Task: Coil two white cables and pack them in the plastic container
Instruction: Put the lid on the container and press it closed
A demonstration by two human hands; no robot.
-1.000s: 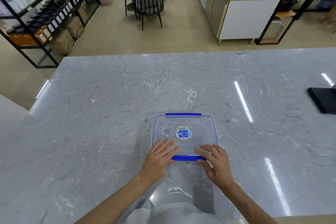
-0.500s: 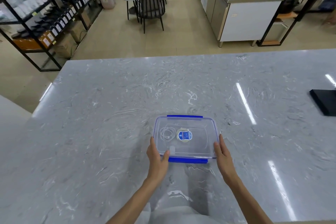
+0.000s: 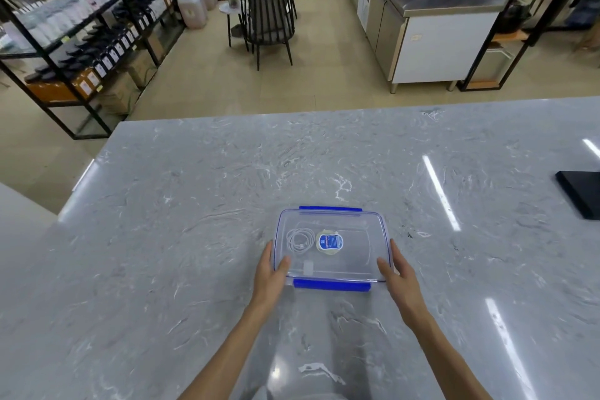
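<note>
A clear plastic container [image 3: 350,256] with a lid and blue clips at its near and far edges sits on the grey marble table. Inside, a coiled white cable [image 3: 299,240] lies at the left, next to a round blue-and-white label [image 3: 329,242]. A small white plug [image 3: 307,267] shows near the front left corner. My left hand [image 3: 270,273] presses against the container's left side, thumb on the lid. On the container's right side, my right hand [image 3: 396,273] holds it the same way.
A flat black object [image 3: 581,193] lies at the table's right edge. The marble table [image 3: 162,269] stretches wide to the left and far side. Beyond it are shelving racks, a chair and a steel counter.
Both hands slid off the lid's near edge and moved out to the container's left and right sides, where they now grip it. The container has shifted slightly.
</note>
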